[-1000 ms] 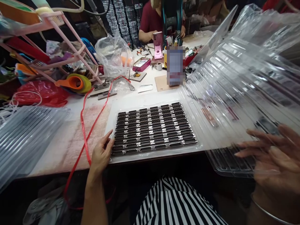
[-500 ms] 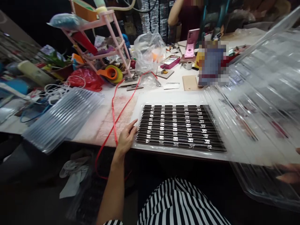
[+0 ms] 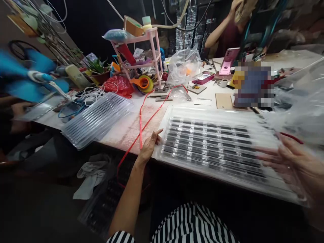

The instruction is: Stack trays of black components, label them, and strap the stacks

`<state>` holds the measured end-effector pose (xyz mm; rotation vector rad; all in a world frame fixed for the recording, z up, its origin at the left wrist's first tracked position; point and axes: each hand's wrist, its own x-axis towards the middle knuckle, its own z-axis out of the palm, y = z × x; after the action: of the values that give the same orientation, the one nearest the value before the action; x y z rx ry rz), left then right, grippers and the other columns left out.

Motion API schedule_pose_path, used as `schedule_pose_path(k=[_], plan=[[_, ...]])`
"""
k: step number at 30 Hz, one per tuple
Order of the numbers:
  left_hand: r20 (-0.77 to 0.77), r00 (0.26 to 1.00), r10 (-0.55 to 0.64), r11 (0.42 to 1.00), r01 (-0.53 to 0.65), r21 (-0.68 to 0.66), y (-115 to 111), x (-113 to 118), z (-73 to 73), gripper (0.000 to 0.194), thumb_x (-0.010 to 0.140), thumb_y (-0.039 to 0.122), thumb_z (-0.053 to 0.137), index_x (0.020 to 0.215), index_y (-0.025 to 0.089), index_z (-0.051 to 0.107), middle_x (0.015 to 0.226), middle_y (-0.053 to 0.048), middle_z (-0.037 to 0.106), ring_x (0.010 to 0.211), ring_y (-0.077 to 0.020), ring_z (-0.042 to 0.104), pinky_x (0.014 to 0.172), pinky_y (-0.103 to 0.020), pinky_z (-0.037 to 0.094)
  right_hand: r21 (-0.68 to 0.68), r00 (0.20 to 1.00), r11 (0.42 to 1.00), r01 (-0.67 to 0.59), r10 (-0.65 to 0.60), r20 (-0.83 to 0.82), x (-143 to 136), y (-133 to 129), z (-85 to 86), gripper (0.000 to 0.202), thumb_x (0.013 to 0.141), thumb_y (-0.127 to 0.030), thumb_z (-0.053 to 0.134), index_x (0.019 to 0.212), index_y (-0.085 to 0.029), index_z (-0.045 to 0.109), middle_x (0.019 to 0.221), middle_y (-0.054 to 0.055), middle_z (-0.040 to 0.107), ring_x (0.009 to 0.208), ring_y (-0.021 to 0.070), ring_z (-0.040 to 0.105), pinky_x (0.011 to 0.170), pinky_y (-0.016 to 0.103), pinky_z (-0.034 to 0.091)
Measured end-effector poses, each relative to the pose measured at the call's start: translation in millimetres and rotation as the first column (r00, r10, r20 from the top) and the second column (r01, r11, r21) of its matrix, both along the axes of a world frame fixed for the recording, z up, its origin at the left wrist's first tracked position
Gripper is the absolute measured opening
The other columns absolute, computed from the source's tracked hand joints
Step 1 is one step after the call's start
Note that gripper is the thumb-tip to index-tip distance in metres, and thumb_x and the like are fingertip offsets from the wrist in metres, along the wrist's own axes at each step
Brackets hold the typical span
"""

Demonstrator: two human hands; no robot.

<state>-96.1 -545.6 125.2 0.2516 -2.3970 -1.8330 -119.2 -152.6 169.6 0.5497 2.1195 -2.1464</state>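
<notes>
A clear ribbed plastic tray point(image 3: 272, 189) lies over rows of dark strips point(image 3: 210, 145) with silvery metal pieces, blurring them. My right hand point(image 3: 295, 158), smeared by motion, is closed on this upper tray's right end. At the left edge of the strip-filled tray point(image 3: 162, 148) is my left hand point(image 3: 150, 145). Its index finger points along the rim, while the thumb and curled fingers grip the corner; part of that grip is hidden. Just left of this hand, a red ribbon point(image 3: 141, 130) crosses the table and hangs over the front edge.
Stacked clear ribbed trays point(image 3: 95, 118) lie at the left, near a blue fan point(image 3: 37, 76). A pink shelf point(image 3: 154, 50), a plastic bag point(image 3: 184, 64) and a pink phone point(image 3: 229, 60) stand farther back. Another person's arm point(image 3: 220, 32) shows behind the table.
My right hand has brought the clear ribbed tray from the raised right side down over the dark strips. My left hand stays at the tray's left edge. The view has swung left.
</notes>
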Motion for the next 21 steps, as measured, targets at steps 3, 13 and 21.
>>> schedule_pose_path(k=[3, 13, 21], plan=[[0.007, 0.999, -0.053, 0.997, 0.053, -0.063, 1, -2, -2.2, 0.056, 0.088, 0.050, 0.045, 0.131, 0.014, 0.050, 0.081, -0.002, 0.058, 0.075, -0.0126, 0.051, 0.079, -0.027, 0.042, 0.041, 0.997, 0.998, -0.044, 0.042, 0.061, -8, -7, -1.1, 0.061, 0.074, -0.033, 0.063, 0.133, -0.034, 0.047, 0.082, 0.007, 0.072, 0.071, 0.0213, 0.069, 0.056, 0.022, 0.056], [0.030, 0.997, -0.077, 0.971, 0.082, -0.227, 8, -18, 0.0, 0.056, 0.087, 0.051, 0.043, 0.130, 0.015, 0.051, 0.132, -0.010, 0.054, 0.125, -0.0222, 0.046, 0.106, -0.035, 0.033, 0.047, 0.998, 0.996, -0.069, 0.069, -0.006, -21, 10, -12.9, 0.079, 0.062, -0.047, 0.076, 0.134, -0.027, 0.048, 0.061, -0.002, 0.056, 0.049, 0.0121, 0.051, 0.036, 0.017, 0.041], [0.063, 0.998, -0.022, 0.997, 0.026, -0.067, 5, -13, 11.1, 0.063, 0.087, 0.062, 0.034, 0.126, 0.017, 0.054, 0.074, -0.003, 0.062, 0.069, -0.0167, 0.056, 0.070, -0.032, 0.047, -0.147, 0.997, 0.989, -0.011, -0.001, -0.079, -23, 1, -4.9, 0.076, 0.065, -0.043, 0.073, 0.134, -0.027, 0.046, 0.065, -0.001, 0.057, 0.050, 0.0118, 0.051, 0.036, 0.016, 0.042]])
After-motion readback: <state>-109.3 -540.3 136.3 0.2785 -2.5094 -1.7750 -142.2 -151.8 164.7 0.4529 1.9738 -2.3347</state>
